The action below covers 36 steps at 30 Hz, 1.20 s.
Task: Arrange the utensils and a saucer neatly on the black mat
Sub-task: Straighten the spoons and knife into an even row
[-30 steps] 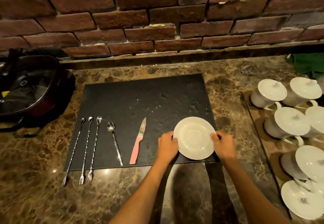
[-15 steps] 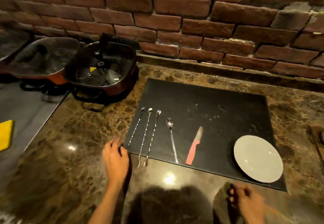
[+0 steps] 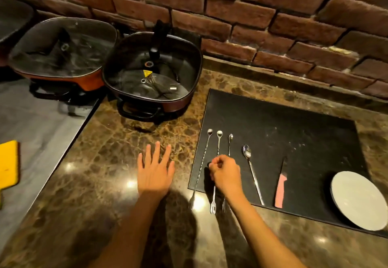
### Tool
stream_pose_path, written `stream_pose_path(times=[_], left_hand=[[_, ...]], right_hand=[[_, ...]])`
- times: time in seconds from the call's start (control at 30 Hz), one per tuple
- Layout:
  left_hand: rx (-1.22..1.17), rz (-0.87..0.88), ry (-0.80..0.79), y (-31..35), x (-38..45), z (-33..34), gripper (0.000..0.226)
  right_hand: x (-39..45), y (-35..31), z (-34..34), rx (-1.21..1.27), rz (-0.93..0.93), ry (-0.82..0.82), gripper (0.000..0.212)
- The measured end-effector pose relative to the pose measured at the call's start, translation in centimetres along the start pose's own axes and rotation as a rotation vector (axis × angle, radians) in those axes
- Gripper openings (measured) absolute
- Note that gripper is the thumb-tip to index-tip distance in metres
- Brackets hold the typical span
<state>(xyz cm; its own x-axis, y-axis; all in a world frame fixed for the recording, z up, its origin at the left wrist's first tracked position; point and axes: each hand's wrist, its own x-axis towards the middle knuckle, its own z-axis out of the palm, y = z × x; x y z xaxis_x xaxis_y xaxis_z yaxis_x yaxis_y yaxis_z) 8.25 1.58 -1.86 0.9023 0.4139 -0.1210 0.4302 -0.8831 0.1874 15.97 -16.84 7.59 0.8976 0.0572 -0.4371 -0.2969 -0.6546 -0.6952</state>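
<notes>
Three long bar spoons, fork-tailed, lie side by side at the black mat's [image 3: 283, 133] nine o'clock edge, tails overhanging onto the worktop [image 3: 117, 154]. Right hand [image 3: 225, 174]: fingers curled, apparently pinching the middle spoon [image 3: 219, 141]. Left hand [image 3: 154, 172] flat on worktop, fingers spread. Teaspoon [image 3: 252, 173], knife [image 3: 281, 188], saucer [image 3: 357, 200] run toward three o'clock. Risk: shifting one spoon knocks its close neighbours askew; saucer overhangs the near mat edge.

Black mat [image 3: 294, 133], pink-handled knife [image 3: 281, 191], white saucer [image 3: 357, 199], mottled brown counter [image 3: 117, 152].
</notes>
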Motion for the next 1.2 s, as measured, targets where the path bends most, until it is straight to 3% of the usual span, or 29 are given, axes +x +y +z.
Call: stream_pose_path(times=[0.1,0.23,0.33,0.7,1.2], left_hand=[[0.010,0.037,0.070,-0.5,0.0,0.8,0.057],[-0.004,0.056,0.105,-0.5,0.3,1.3,0.058],[-0.017,0.039,0.085,-0.5,0.3,1.3,0.062],[-0.004,0.057,0.078,-0.6,0.1,1.0,0.064],[-0.007,0.040,0.049,-0.4,0.2,0.8,0.063]], right_hand=[[1.7,-1.0,2.2,-0.156,0.011,0.076,0.009],[2.8,-1.6,3.7,-0.314,-0.005,0.109,0.020],[3.1,-1.8,4.4,-0.392,-0.020,0.140,0.006],[6.7,-3.6,4.4,-0.418,-0.043,0.148,0.018],[8.8,-3.3,4.3,-0.309,-0.054,0.175,0.006]])
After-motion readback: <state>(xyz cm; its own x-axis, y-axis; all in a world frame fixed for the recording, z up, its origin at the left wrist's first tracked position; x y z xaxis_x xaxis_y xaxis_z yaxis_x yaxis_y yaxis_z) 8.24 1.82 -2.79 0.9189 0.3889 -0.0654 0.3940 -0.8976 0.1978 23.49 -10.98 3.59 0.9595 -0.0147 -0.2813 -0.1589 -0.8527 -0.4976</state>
